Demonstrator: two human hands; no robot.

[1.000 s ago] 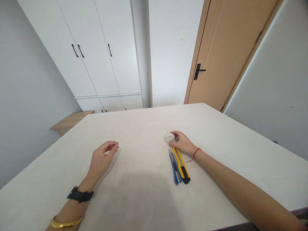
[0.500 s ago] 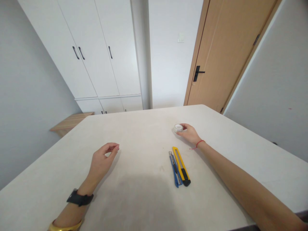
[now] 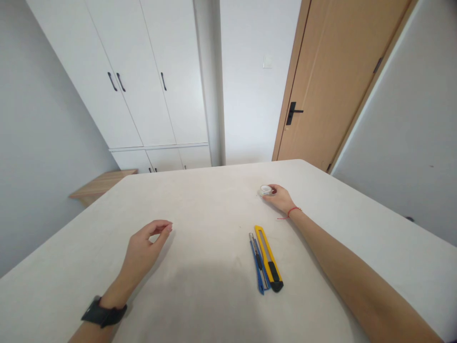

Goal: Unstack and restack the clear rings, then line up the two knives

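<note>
A small roll of tape (image 3: 265, 190) with a white core is at the far right part of the table. My right hand (image 3: 280, 197) is closed round its right side, thumb in front and fingers behind. On the left, my left hand (image 3: 147, 243) hovers low over the table, thumb and fingertips pinched together; anything between them is too small to make out. Between the hands, nearer to me, two utility knives lie side by side: a slim blue one (image 3: 260, 264) and a larger yellow one with a black slider (image 3: 267, 257). Neither hand touches them.
The pale table (image 3: 200, 205) fills the lower view, its far edge in front of white cabinets (image 3: 171, 105) and a wooden door (image 3: 328, 85). A wooden ledge (image 3: 103, 185) shows beyond the left edge.
My left hand has shifted slightly left and down in the picture. The right hand keeps hold of the tape roll in nearly the same place. The view has tilted up a little.
</note>
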